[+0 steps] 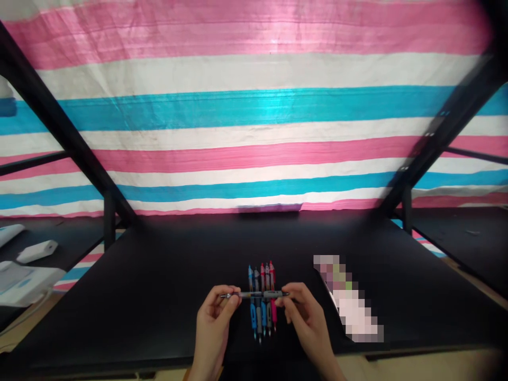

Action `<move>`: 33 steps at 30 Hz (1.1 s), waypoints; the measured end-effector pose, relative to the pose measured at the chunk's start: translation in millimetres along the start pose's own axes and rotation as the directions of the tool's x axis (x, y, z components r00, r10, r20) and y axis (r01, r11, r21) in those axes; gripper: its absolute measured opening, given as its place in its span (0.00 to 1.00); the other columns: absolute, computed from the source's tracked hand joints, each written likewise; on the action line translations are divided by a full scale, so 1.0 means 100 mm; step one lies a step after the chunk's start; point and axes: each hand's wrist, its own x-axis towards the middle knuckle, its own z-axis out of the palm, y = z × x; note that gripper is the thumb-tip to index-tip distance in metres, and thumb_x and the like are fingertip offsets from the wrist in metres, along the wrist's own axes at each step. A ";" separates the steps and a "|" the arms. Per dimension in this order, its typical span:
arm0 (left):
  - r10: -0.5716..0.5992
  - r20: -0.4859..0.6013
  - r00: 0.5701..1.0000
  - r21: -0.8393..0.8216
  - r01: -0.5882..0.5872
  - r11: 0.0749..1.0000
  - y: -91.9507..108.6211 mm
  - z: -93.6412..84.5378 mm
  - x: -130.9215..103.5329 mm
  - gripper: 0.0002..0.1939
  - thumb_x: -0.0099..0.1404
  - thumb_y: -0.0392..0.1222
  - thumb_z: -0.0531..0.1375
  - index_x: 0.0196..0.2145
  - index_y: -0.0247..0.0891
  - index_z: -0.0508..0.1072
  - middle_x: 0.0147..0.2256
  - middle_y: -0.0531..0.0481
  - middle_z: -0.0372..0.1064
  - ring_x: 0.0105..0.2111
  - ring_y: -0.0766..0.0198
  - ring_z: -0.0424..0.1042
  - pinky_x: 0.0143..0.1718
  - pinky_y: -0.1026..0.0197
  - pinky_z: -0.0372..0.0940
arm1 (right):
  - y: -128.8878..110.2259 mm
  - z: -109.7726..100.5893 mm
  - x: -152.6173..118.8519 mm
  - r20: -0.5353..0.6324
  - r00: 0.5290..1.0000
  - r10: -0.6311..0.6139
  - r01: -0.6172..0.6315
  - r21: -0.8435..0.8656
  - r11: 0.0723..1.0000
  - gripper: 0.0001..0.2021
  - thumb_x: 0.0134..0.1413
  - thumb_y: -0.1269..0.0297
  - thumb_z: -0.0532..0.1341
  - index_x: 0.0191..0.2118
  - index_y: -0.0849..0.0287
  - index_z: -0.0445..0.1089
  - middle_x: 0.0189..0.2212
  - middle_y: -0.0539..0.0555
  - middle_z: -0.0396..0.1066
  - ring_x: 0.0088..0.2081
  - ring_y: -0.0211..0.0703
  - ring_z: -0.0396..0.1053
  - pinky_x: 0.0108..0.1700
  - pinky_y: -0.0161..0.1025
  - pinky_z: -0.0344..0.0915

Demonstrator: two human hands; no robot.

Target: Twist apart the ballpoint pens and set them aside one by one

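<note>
Grey pen (256, 295) spans level between your two hands, crosswise above a row of pens (263, 312) on the black desk (178, 264). Your left hand (217, 313) has its grip closed on one end, thumb against fingers; your right hand (305, 313) pinches the other. Well right of the row lies a pixelated pinkish thing (351, 304).

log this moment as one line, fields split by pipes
left hand: pinching one end of grey pen | right hand: pinching other end | beneath: row of pens on black table | contact: unclear
</note>
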 end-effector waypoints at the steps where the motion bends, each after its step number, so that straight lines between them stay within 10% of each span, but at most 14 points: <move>1: -0.005 -0.002 1.000 -0.006 0.005 1.000 0.01 0.01 0.00 0.14 0.47 0.44 0.76 0.30 0.39 0.78 0.32 0.49 0.78 0.33 0.64 0.76 0.38 0.65 0.71 | 0.01 0.00 0.00 -0.015 1.000 0.004 -0.004 -0.032 0.999 0.12 0.62 0.53 0.62 0.41 0.57 0.70 0.27 0.53 0.76 0.22 0.38 0.65 0.25 0.34 0.62; 5: -0.006 -0.019 1.000 -0.008 0.006 1.000 0.02 0.02 -0.01 0.16 0.47 0.46 0.76 0.30 0.38 0.79 0.32 0.49 0.78 0.33 0.62 0.76 0.37 0.64 0.71 | 0.04 0.00 0.02 -0.018 1.000 -0.023 0.021 -0.139 0.990 0.18 0.65 0.52 0.58 0.28 0.58 0.72 0.20 0.51 0.71 0.22 0.39 0.65 0.26 0.34 0.61; 9: 0.005 -0.035 0.999 -0.013 -0.005 1.000 -0.01 0.01 -0.01 0.15 0.47 0.45 0.75 0.31 0.38 0.78 0.32 0.49 0.77 0.33 0.62 0.76 0.38 0.63 0.71 | 0.03 0.02 0.03 -0.045 0.999 -0.018 0.014 -0.087 0.996 0.15 0.61 0.53 0.62 0.48 0.57 0.72 0.30 0.53 0.76 0.29 0.44 0.72 0.32 0.36 0.66; 14: -0.005 -0.024 1.000 -0.040 0.004 0.999 -0.02 0.00 0.01 0.15 0.48 0.45 0.75 0.31 0.39 0.79 0.32 0.49 0.77 0.32 0.64 0.75 0.37 0.65 0.71 | 0.00 0.02 0.02 0.044 0.999 -0.021 0.028 -0.180 0.983 0.16 0.65 0.53 0.58 0.29 0.57 0.72 0.23 0.51 0.71 0.26 0.42 0.69 0.30 0.35 0.63; 20: -0.008 -0.055 0.998 -0.053 0.005 0.999 0.02 0.03 -0.01 0.16 0.46 0.45 0.76 0.31 0.38 0.79 0.31 0.49 0.78 0.31 0.65 0.74 0.36 0.65 0.70 | 0.01 0.04 0.01 0.038 0.997 -0.068 0.075 -0.226 0.971 0.10 0.62 0.55 0.62 0.39 0.56 0.73 0.29 0.52 0.74 0.28 0.43 0.70 0.30 0.35 0.63; 26: -0.060 -0.161 0.985 -0.146 0.036 0.989 -0.03 0.07 -0.01 0.23 0.43 0.44 0.77 0.38 0.38 0.79 0.32 0.49 0.80 0.34 0.65 0.76 0.39 0.67 0.70 | -0.02 0.10 0.02 0.083 0.974 -0.210 0.226 -0.383 0.895 0.19 0.68 0.58 0.54 0.23 0.56 0.63 0.21 0.50 0.64 0.25 0.41 0.62 0.29 0.36 0.57; 33: -0.014 -0.183 0.983 -0.222 -0.028 0.975 -0.06 0.26 0.02 0.20 0.45 0.44 0.76 0.36 0.37 0.79 0.33 0.47 0.80 0.38 0.61 0.78 0.43 0.64 0.71 | 0.00 0.12 0.02 0.030 0.995 -0.093 0.098 -0.339 0.936 0.24 0.68 0.50 0.50 0.21 0.55 0.52 0.18 0.46 0.54 0.22 0.38 0.55 0.24 0.35 0.50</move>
